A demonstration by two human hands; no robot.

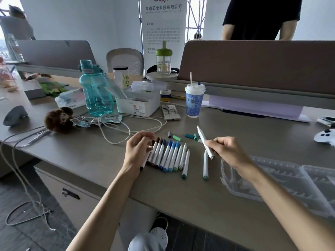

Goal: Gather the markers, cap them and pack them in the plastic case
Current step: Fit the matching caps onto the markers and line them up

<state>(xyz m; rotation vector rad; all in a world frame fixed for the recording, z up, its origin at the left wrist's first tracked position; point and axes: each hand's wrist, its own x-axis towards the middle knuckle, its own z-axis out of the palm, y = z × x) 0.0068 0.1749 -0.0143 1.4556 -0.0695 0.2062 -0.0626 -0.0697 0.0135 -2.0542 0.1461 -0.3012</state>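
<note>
Her right hand [226,151] pinches a white uncapped marker [201,135] between thumb and fingertips, its tip tilted up and away over the grey desk [199,205]. Her left hand [138,148] is curled round a black-ended white marker [144,163] at the left edge of a row of capped markers [170,156] lying side by side. One green-ended marker [205,165] lies apart, just under the right hand. Loose green and grey caps [176,138] sit beyond the row. The clear plastic case [290,174] lies open at the right, beneath her forearm.

2 bare forearms [108,192], bare left grip [139,147] and right grip [226,151]; pale bluish trousers [143,241] at 1 knee
</note>
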